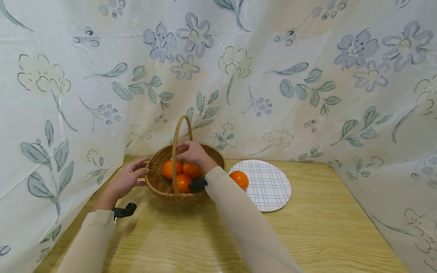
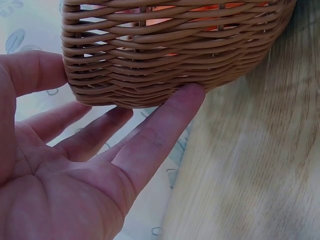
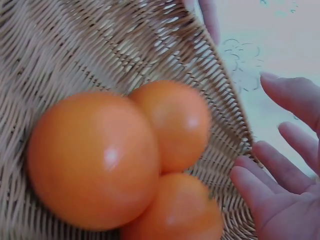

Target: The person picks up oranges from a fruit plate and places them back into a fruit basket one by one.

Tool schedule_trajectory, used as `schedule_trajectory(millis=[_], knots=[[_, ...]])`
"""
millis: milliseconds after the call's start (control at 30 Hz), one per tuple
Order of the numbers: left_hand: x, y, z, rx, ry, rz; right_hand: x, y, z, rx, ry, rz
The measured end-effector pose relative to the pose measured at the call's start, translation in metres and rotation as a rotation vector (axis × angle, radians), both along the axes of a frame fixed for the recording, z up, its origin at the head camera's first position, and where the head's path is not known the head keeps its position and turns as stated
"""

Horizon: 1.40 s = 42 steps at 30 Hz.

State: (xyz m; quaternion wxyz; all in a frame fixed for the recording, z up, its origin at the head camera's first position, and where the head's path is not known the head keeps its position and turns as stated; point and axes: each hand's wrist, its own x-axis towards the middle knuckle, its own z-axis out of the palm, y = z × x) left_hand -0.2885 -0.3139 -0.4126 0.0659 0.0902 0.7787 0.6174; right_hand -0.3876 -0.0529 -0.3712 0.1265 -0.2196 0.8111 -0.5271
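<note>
A brown wicker basket (image 1: pixel 157 185) with a tall arched handle (image 1: pixel 175 151) stands toward the back of the table. Three glossy orange fruits (image 3: pixel 95 160), which look like oranges, lie together inside it. My left hand (image 1: pixel 126 180) touches the basket's left side with fingers extended; in the left wrist view, fingertips (image 2: pixel 187 95) rest against the woven wall. Over the basket, next to the handle, my right hand (image 1: pixel 194 153) holds nothing, its fingers spread and loosely bent. In the right wrist view that hand (image 3: pixel 285 205) is beside the rim, apart from the fruits.
Right of the basket lies a round white plate (image 1: pixel 266 185) with blue crossed lines. Another orange (image 1: pixel 240 180) sits on the plate's left part, close to the right sleeve. Floral cloth (image 1: pixel 256 76) hangs behind and beside the wooden table (image 1: pixel 324 220).
</note>
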Motion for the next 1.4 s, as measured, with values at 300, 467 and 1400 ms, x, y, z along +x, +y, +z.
schedule_trajectory(millis=[300, 467, 1400], knots=[[-0.004, 0.006, 0.005, -0.022, 0.009, 0.002, -0.001, 0.038, 0.019, 0.006, -0.004, 0.081], [-0.006, 0.008, 0.006, -0.047, 0.021, 0.006, -0.001, 0.069, 0.025, -0.039, 0.014, 0.070], [-0.003, 0.016, 0.000, -0.044, 0.023, 0.034, 0.018, 0.226, -0.077, -0.211, 0.168, -0.194]])
